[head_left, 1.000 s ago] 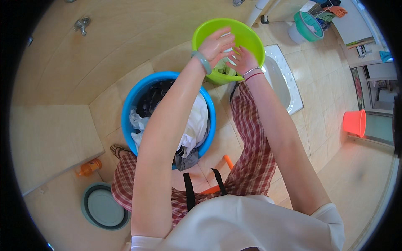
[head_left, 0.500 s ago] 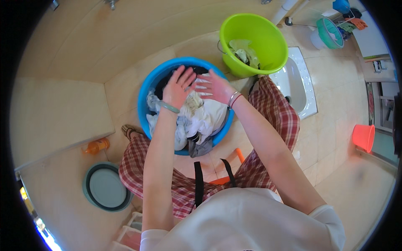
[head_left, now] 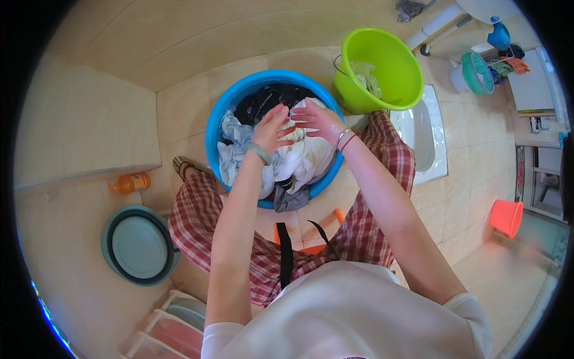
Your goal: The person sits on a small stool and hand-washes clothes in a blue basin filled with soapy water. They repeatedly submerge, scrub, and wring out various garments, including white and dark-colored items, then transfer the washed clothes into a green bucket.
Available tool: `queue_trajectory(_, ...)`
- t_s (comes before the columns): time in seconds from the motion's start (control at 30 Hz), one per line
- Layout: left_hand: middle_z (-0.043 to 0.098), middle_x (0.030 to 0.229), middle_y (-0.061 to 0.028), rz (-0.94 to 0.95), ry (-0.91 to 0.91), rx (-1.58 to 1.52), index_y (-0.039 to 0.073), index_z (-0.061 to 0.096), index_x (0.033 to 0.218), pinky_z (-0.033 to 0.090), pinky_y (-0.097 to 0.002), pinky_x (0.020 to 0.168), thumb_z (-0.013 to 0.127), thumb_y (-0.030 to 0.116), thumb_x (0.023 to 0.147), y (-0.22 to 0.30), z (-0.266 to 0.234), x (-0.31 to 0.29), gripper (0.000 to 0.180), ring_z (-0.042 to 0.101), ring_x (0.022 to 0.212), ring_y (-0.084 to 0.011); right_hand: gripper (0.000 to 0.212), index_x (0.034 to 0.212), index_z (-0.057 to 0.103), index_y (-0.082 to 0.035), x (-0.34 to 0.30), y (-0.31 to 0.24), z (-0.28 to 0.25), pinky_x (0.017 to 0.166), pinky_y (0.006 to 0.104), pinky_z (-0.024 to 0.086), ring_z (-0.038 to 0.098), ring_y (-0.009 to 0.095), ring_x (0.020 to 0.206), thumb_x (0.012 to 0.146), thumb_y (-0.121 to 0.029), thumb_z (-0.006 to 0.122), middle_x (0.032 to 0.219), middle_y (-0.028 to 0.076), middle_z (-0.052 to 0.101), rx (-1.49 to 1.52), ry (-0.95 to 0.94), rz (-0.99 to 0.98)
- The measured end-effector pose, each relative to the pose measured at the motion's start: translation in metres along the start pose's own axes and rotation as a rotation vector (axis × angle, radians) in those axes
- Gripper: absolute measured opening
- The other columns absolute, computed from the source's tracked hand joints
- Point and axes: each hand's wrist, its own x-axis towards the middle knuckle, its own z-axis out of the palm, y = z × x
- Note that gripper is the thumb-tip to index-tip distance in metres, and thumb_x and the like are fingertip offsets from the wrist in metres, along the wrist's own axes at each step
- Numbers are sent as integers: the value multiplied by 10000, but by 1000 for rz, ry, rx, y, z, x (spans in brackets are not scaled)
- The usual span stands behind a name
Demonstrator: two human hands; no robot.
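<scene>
A round blue basin (head_left: 214, 128) full of wet laundry stands on the floor between my knees. White cloth (head_left: 304, 157) fills its right side, pale blue cloth (head_left: 232, 134) lies along the left, and dark cloth (head_left: 254, 106) is at the far side. A grey piece (head_left: 291, 200) hangs at the near rim. My left hand (head_left: 270, 130), a jade-coloured bangle at its wrist, is over the middle of the laundry with fingers apart. Facing it is my right hand (head_left: 320, 121), fingers spread above the white cloth. Neither hand holds anything; whether they touch the cloth I cannot tell.
Right of the basin stands a lime-green bucket (head_left: 400, 81) with some cloth inside, beside a white squat toilet (head_left: 441, 140). At left are an orange bottle (head_left: 130, 183) and a grey-green basin (head_left: 140, 248). A red bucket (head_left: 506, 218) is far right.
The view has shifted. Both hands have come slightly nearer to me over the basin, the left hand has turned inward, and more of the dark cloth shows.
</scene>
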Motion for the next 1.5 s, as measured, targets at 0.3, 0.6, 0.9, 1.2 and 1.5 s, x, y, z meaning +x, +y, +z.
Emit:
queue_trajectory(0.3, 362, 1459, -157, 565, 319, 1021, 192, 413, 1399, 376, -501, 1013, 673, 358, 843, -41, -64, 8, 635, 411, 1296, -313, 519, 1239, 575, -148, 22, -5, -5, 778, 327, 439, 628, 159, 980, 910, -538, 482, 1157, 29, 651, -595, -115, -127)
queue_trajectory(0.6, 563, 1274, -98, 56, -13, -139, 121, 529, 1267, 449, -449, 937, 518, 343, 951, -17, 1, -4, 386, 566, 1120, -244, 453, 1174, 577, -19, -16, -17, -8, 809, 346, 510, 642, 234, 974, 916, -391, 554, 1140, 123, 636, 388, -68, -43)
queue_trajectory(0.9, 678, 1010, -27, 85, -232, 520, 92, 679, 1094, 431, -293, 819, 665, 350, 865, -70, 91, 20, 345, 609, 912, -131, 293, 955, 695, -14, -104, -15, -102, 663, 270, 503, 654, 159, 746, 848, -284, 649, 811, 72, 702, -755, 604, -367)
queue_trajectory(1.2, 677, 969, -64, 217, -317, 482, -5, 667, 1070, 484, -240, 806, 686, 107, 847, -99, 101, 8, 250, 607, 869, -108, 227, 958, 684, -10, -182, 32, -121, 692, 269, 488, 625, 139, 753, 847, -208, 676, 847, 88, 690, -629, 589, -371)
queue_trajectory(1.5, 669, 832, -55, 375, -259, 596, 29, 657, 924, 492, -278, 733, 669, 120, 839, -100, 104, 11, 126, 606, 763, -135, 201, 969, 635, 1, -174, 39, -120, 668, 275, 472, 582, 140, 712, 878, -178, 637, 819, 75, 661, -644, 553, -427)
